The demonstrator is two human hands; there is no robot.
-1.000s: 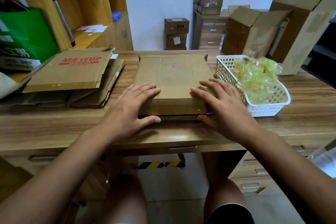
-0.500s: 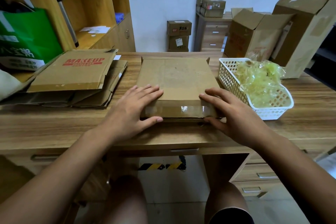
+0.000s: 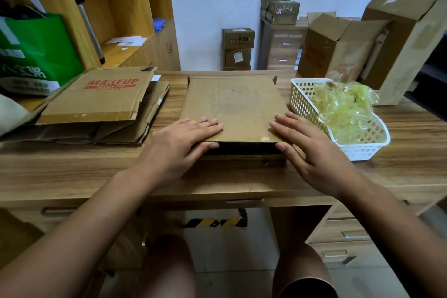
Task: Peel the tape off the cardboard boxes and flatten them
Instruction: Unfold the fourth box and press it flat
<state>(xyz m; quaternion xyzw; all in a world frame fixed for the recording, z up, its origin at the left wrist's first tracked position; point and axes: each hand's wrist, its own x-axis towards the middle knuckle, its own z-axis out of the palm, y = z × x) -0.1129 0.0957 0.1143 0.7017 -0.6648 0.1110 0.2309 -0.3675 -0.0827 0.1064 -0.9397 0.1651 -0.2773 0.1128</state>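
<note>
Two hands of mine lie flat on one cardboard box (image 3: 232, 106). My left hand (image 3: 179, 145) rests on the top panel at its near left corner, fingers straight and close together, with the thumb set against the box's front edge. My right hand (image 3: 312, 150) mirrors it at the near right corner, fingers stretched out over the top and the thumb tip touching the front edge. Neither hand is curled round anything; both are spread and pressing down.

The box is low and wide and sits in the middle of the worktop (image 3: 72, 172), a little back from the front edge. A dark gap shows along its near side, under the top panel, between my two thumbs.

Just beside the box on the right stands a white plastic basket (image 3: 303, 101), filled with crumpled clear tape (image 3: 346, 111); my right hand is near its wall but apart from it. Left of the box lies a pile of flattened cardboard (image 3: 96, 101), its top sheet printed MAKEUP in red, reaching toward the left edge of the worktop. Behind that pile, at the far left corner, stands a green bag (image 3: 41, 51). At the far right corner two tall open boxes (image 3: 338, 48) stand upright behind the basket.
</note>
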